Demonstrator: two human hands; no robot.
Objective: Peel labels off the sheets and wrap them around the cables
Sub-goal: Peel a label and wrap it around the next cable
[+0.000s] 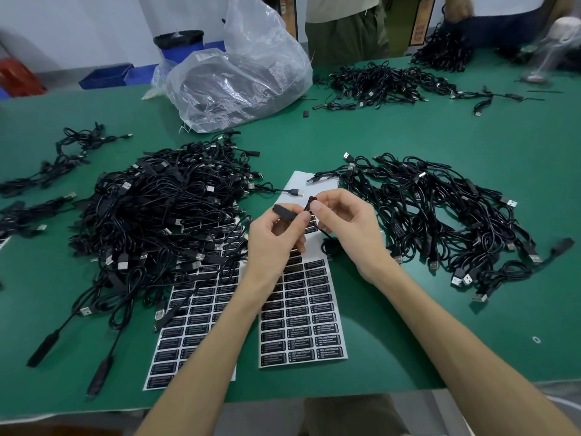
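Above the label sheet (317, 309), our left hand (273, 240) closes its grip round the black controller (284, 212) of a cable (325, 234). Our right hand (349, 228) pinches a label (312, 203) at its end. The label's print is unreadable, and our wrists hide part of the sheet on the bench (440, 309).

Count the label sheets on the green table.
2 for certain. One label sheet lies left, its top buried under the cable pile; the second sheet lies just right of it. A scrap at the far left edge may be a third.

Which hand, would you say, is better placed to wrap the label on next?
Probably the right hand: it pinches the label beside the controller, while the left hand grips the controller.
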